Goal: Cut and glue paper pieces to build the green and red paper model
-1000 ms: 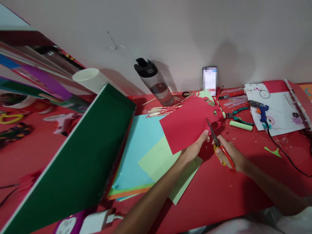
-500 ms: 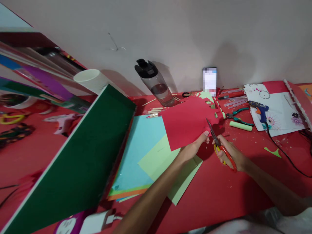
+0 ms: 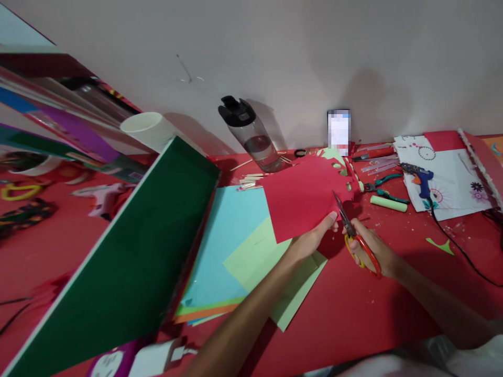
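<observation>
Red paper (image 3: pixel 301 196), one sheet: in my left hand (image 3: pixel 314 235), thumb and fingers pinching its near edge, partly over pale green sheets (image 3: pixel 251 254). Scissors (image 3: pixel 346 222), one pair: in my right hand (image 3: pixel 373 243), fingers curled round them, tip at the paper. Water bottle (image 3: pixel 257 139): behind.

Bottle (image 3: pixel 252 137) near thin sticks (image 3: pixel 250 180); phone (image 3: pixel 339 132) against wall (image 3: pixel 283 57); blue glue gun (image 3: pixel 424 183) on patterned sheet (image 3: pixel 456 167).

Red paper (image 3: pixel 298 196), yellow-and-red scissor handles (image 3: pixel 368 252), white sheet (image 3: pixel 451 167) (flowers (image 3: pixel 478 195) perhaps purple)
</observation>
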`<action>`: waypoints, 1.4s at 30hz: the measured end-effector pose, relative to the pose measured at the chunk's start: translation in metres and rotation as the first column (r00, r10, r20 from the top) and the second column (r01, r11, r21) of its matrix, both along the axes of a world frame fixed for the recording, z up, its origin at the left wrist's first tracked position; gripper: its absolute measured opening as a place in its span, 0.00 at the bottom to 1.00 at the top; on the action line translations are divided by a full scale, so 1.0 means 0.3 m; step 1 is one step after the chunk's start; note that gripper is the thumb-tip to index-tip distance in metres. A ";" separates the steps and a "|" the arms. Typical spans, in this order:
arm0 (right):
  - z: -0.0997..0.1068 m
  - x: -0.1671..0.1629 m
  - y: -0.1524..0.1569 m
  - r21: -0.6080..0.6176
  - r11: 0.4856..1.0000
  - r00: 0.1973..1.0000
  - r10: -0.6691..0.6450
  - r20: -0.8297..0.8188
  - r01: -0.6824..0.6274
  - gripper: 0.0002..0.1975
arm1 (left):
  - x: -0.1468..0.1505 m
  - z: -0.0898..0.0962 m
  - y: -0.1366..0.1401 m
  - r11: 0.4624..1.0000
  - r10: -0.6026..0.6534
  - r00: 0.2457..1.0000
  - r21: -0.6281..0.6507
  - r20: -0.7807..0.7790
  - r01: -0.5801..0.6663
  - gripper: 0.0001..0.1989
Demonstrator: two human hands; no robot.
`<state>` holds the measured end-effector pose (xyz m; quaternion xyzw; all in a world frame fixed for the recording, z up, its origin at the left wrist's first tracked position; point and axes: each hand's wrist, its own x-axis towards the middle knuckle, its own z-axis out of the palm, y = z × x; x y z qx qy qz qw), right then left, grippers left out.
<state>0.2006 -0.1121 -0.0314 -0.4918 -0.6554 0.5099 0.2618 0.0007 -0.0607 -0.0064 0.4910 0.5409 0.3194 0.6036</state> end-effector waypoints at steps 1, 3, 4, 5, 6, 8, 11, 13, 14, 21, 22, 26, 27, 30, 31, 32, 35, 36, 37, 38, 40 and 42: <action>0.001 0.000 0.000 -0.005 1.000 1.000 0.000 -0.009 0.000 0.26 | 0.000 0.001 0.000 1.000 -0.002 1.000 -0.005 0.000 0.002 0.27; 0.005 0.002 0.000 -0.017 1.000 1.000 0.000 -0.024 -0.001 0.26 | -0.003 0.004 0.002 1.000 -0.011 1.000 0.000 -0.001 0.011 0.28; 0.007 0.004 0.000 -0.024 1.000 1.000 0.000 -0.025 0.000 0.26 | -0.006 0.007 0.004 1.000 -0.015 1.000 0.006 -0.001 0.015 0.28; 0.009 0.006 0.000 -0.031 1.000 1.000 0.003 -0.023 -0.004 0.26 | -0.009 0.010 0.006 1.000 -0.019 1.000 0.009 -0.003 0.019 0.28; 0.010 0.009 0.001 -0.036 0.999 1.000 0.010 -0.023 -0.011 0.27 | -0.012 0.014 0.008 1.000 -0.021 1.000 0.007 -0.009 0.021 0.28; 0.010 0.015 0.003 -0.039 0.999 0.999 0.032 -0.023 -0.033 0.26 | -0.019 0.024 0.011 0.999 -0.034 0.999 -0.013 -0.034 0.034 0.27; 0.007 0.024 0.007 -0.031 0.998 0.998 0.058 -0.037 -0.060 0.25 | -0.025 0.036 0.014 0.998 -0.061 0.997 -0.009 -0.045 0.061 0.27; 0.007 0.028 0.010 -0.030 0.997 0.997 0.068 -0.045 -0.070 0.25 | -0.025 0.039 0.016 0.997 -0.076 0.997 0.011 -0.027 0.076 0.26; 0.007 0.029 0.011 -0.032 0.997 0.996 0.073 -0.046 -0.075 0.25 | -0.025 0.040 0.016 0.997 -0.080 0.997 0.018 -0.018 0.080 0.26; 0.002 0.038 0.016 -0.010 0.998 0.998 0.055 -0.013 -0.056 0.24 | -0.029 0.039 0.021 0.994 -0.105 0.994 0.028 -0.016 0.106 0.25; 0.002 0.039 0.017 -0.006 0.998 0.998 0.059 -0.007 -0.059 0.24 | -0.030 0.036 0.022 0.994 -0.110 0.994 0.023 -0.018 0.111 0.25; 0.010 0.040 0.022 -0.019 0.997 0.997 0.074 0.005 -0.074 0.23 | -0.034 0.024 0.026 0.994 -0.113 0.994 0.011 -0.005 0.113 0.24; 0.014 0.040 0.023 -0.028 0.997 0.997 0.074 0.007 -0.074 0.23 | -0.035 0.022 0.027 0.993 -0.115 0.993 0.008 -0.004 0.115 0.24; 0.026 0.041 0.025 -0.049 0.996 0.997 0.080 0.006 -0.080 0.23 | -0.039 0.024 0.029 0.991 -0.132 0.991 0.017 0.001 0.132 0.25; 0.030 0.042 0.026 -0.052 0.995 0.996 0.090 0.004 -0.089 0.23 | -0.040 0.026 0.030 0.990 -0.137 0.991 0.024 0.005 0.136 0.25; 0.033 0.043 0.026 -0.051 0.994 0.995 0.099 -0.001 -0.099 0.23 | -0.042 0.028 0.031 0.990 -0.141 0.990 0.026 0.009 0.141 0.25; 0.040 0.046 0.026 -0.058 0.991 0.992 0.121 -0.034 -0.122 0.25 | -0.045 0.032 0.034 0.988 -0.150 0.989 0.023 0.014 0.150 0.25; 0.042 0.047 0.025 -0.071 0.990 0.991 0.121 -0.055 -0.125 0.27 | -0.046 0.033 0.035 0.988 -0.154 0.988 0.021 0.010 0.154 0.25; 0.044 0.047 0.024 -0.086 0.988 0.990 0.121 -0.077 -0.128 0.29 | -0.047 0.033 0.036 0.987 -0.159 0.987 0.018 0.001 0.159 0.25; 0.046 0.047 0.022 -0.101 0.986 0.988 0.120 -0.097 -0.130 0.31 | -0.048 0.033 0.037 0.987 -0.161 0.987 0.011 -0.012 0.162 0.25; 0.047 0.047 0.019 -0.116 0.984 0.985 0.117 -0.128 -0.132 0.34 | -0.049 0.036 0.038 0.987 -0.162 0.986 -0.006 -0.046 0.162 0.25; 0.042 0.048 0.018 -0.115 0.984 0.984 0.121 -0.133 -0.136 0.35 | -0.049 0.044 0.038 0.987 -0.158 0.985 -0.013 -0.074 0.158 0.25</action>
